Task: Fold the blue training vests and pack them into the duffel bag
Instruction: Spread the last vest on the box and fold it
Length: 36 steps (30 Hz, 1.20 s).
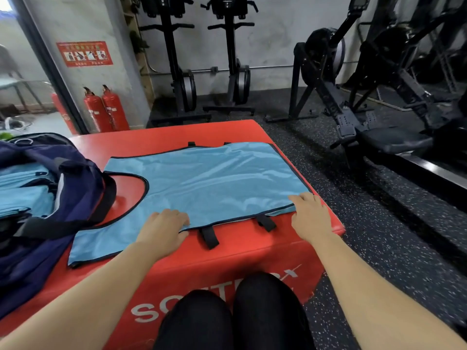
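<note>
Two hands at blue vest hem: left grip pinching, right grip spread.

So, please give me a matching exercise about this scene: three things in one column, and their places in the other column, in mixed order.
Things:
1. spread vest
2. duffel bag
3. fire extinguishers

Places:
A. upright, beyond the red box
B. flat on the red box
C. at the left, open, folded vests inside

Pairs: 1-B, 2-C, 3-A.
</note>
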Each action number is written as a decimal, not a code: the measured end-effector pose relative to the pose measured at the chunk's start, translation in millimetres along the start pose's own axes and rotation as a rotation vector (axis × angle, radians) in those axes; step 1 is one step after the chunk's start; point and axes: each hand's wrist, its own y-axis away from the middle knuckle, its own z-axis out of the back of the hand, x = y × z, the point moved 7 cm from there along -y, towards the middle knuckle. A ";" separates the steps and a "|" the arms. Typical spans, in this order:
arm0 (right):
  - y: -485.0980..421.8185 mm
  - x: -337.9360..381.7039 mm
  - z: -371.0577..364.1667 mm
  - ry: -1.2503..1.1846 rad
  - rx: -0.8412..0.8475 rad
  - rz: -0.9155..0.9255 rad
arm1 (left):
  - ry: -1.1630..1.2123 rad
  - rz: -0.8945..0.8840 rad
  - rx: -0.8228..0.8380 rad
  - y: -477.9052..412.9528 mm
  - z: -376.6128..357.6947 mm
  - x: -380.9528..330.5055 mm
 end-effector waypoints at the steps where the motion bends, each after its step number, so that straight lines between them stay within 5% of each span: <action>1: -3.6 3.8 -1.4 0.059 0.006 0.029 | -0.025 0.027 0.015 -2.1 0.0 -1.7; 8: -28.6 8.5 -6.9 0.213 0.055 0.140 | 0.035 0.131 0.099 -20.7 -1.9 4.0; 15: -61.4 -10.1 12.0 -0.096 0.249 -0.044 | 0.768 0.353 0.301 -31.3 -7.8 38.7; 20: -59.9 -2.5 -7.0 -0.111 0.427 -0.055 | 0.707 0.374 0.508 -28.7 -4.8 25.3; 23: -55.0 -5.8 -10.6 -0.235 0.471 -0.135 | 0.523 0.244 0.588 -17.7 -3.8 12.7; 27: -46.1 2.3 -5.0 -0.009 0.438 0.029 | -0.022 0.139 0.342 -8.8 0.9 1.4; 31: -27.4 3.3 -6.0 0.034 0.438 0.109 | 0.060 0.175 0.180 -1.1 11.2 -3.7; 36: -4.7 -2.0 -9.3 0.026 0.427 0.158 | -0.015 0.094 0.211 11.8 10.5 -13.0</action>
